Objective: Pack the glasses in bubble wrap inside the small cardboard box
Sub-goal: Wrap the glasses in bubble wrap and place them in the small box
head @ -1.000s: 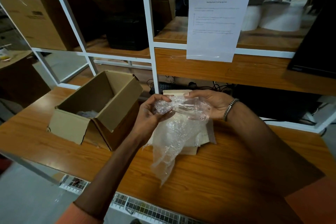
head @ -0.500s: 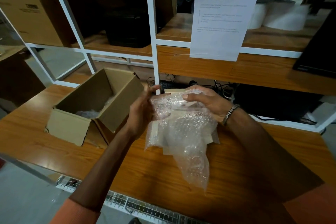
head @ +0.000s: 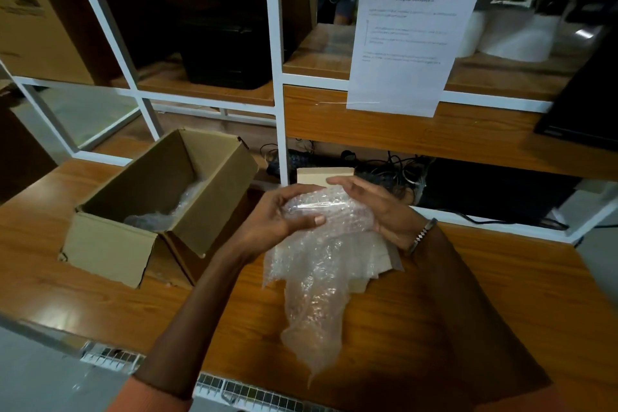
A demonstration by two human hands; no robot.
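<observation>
Worktop: orange-brown wooden bench top (head: pixel 501 294), white metal shelving frame (head: pixel 279 77) behind it, printed white instruction sheet (head: pixel 414 37) taped to the frame.
Box: small brown cardboard box (head: pixel 160 204), flaps open, near the worktop's left edge; some clear wrap (head: pixel 160 219) lies inside, contents not readable.
Bundle: clear bubble wrap sheet (head: pixel 317 278) held above the worktop's middle, upper part rolled around a clear glass item (head: pixel 321 211), loose tail hanging toward the front edge.
Left hand: left hand (head: pixel 281 214) curls round the bundle's left end, thumb on the front.
Right hand: right hand (head: pixel 378 207) cups the right end, fingers over the top; metal link bracelet (head: pixel 423 234) on the wrist.
Under bundle: flat beige cardboard pieces (head: pixel 326 176) on the worktop, mostly hidden.
Back edge: tangle of black cables (head: pixel 394 164) under the lower shelf.
</observation>
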